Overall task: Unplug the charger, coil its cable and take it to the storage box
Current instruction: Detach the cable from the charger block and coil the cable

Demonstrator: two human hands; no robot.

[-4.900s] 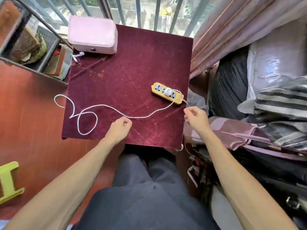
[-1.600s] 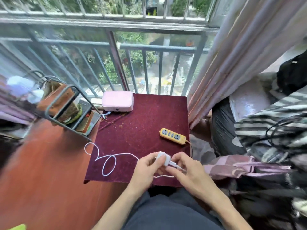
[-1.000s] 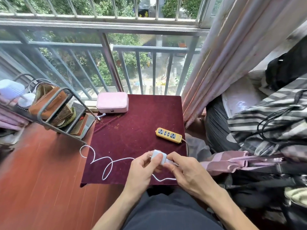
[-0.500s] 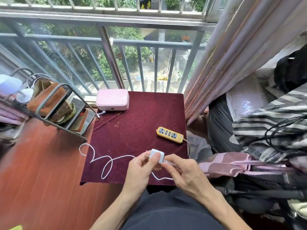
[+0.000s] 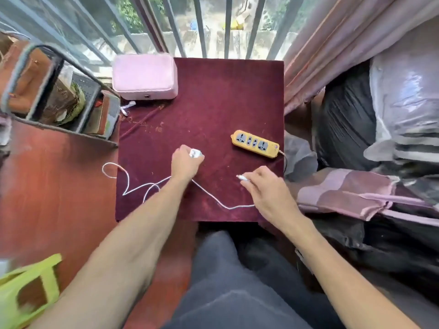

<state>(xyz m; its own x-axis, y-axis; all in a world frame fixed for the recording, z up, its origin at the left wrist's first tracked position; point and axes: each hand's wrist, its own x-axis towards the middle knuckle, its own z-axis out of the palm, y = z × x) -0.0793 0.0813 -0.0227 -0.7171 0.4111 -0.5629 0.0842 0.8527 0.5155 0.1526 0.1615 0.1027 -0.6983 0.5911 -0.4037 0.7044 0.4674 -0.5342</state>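
The left hand (image 5: 186, 163) curls around the white charger block (image 5: 195, 153), holding it just above the maroon velvet tabletop (image 5: 213, 103), left of the yellow power strip (image 5: 255, 144). The strip's sockets are all free, so the unplugging looks finished. The right hand (image 5: 263, 188) pinches the cable's connector (image 5: 242, 178) between thumb and fingertips near the table's right edge, well apart from the block. The plug seems to have been pulled from the charger so that each piece can be handled alone.

The white cable (image 5: 213, 198) sags from the right hand towards the near edge. It then climbs under the left wrist and runs left in loose loops, one of them hanging past the table's left side. None of it is coiled yet. Holding the free end probably gives the right hand a starting point for winding.

The closed pink case (image 5: 145, 77) sits at the far left corner, likely the storage box. A metal rack (image 5: 47, 74) stands to the left.
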